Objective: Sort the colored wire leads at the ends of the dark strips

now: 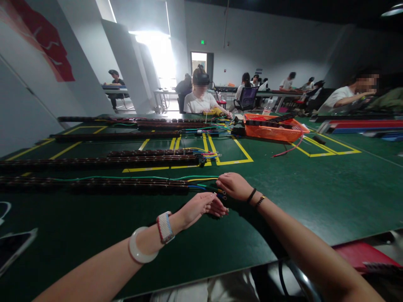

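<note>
A long dark terminal strip [94, 185] lies across the green table in front of me, with coloured wires [204, 183] coming out of its right end. My right hand [234, 186] rests curled over those wire ends, fingers closed around them. My left hand [201, 206] sits just below, fingers stretched toward the wires and touching the right hand. The left wrist carries a white bangle and a woven band; the right wrist has dark bracelets.
More long strips [103, 161] with wires lie farther back among yellow tape lines. An orange basket [272, 128] stands at the back right. A phone [14, 247] lies at the left edge. A person sits across the table; others work behind.
</note>
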Demonstrator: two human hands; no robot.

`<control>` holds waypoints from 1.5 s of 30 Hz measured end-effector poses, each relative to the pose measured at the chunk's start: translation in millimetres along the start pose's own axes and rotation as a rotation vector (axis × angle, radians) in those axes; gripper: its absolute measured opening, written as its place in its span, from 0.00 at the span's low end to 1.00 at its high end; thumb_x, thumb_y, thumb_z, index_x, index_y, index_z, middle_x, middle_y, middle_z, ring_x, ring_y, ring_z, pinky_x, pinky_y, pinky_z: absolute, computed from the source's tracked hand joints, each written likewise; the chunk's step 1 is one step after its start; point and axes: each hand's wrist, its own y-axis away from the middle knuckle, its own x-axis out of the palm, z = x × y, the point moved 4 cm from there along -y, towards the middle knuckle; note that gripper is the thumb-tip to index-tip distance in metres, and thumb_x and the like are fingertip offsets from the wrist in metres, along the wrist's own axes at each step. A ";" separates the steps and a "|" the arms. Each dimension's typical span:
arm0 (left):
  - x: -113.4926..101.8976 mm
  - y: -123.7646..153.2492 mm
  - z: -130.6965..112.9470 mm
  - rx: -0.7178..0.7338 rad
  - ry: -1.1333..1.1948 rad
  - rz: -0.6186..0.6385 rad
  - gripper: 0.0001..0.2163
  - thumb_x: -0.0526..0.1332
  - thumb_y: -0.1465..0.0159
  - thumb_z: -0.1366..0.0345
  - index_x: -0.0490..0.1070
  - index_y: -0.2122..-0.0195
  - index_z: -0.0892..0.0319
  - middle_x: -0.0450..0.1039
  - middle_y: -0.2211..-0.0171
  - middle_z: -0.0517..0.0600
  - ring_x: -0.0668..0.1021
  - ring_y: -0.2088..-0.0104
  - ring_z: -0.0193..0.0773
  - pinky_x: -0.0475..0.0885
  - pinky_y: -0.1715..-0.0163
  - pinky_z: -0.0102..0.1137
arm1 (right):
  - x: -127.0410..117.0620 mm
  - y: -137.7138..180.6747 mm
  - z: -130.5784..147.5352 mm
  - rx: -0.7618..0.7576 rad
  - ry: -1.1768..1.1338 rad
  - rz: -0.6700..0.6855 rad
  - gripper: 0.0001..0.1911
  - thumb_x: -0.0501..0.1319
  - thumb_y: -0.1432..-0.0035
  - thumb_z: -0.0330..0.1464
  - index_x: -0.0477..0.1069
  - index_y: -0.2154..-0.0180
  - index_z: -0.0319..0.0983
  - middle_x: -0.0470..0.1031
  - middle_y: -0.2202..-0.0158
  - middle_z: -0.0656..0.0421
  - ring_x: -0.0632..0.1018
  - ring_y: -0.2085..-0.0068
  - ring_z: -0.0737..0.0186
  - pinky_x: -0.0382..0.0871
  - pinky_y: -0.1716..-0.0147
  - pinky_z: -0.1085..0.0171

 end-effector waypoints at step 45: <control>1.8 -1.6 0.9 -0.007 -0.044 -0.009 0.18 0.53 0.37 0.55 0.74 0.67 0.66 0.77 0.65 0.61 0.78 0.63 0.44 0.70 0.59 0.38 | 31.1 -18.4 0.8 0.200 -0.192 0.110 0.11 0.59 0.43 0.38 0.72 0.70 0.36 0.73 0.73 0.59 0.69 0.73 0.69 0.57 0.70 0.68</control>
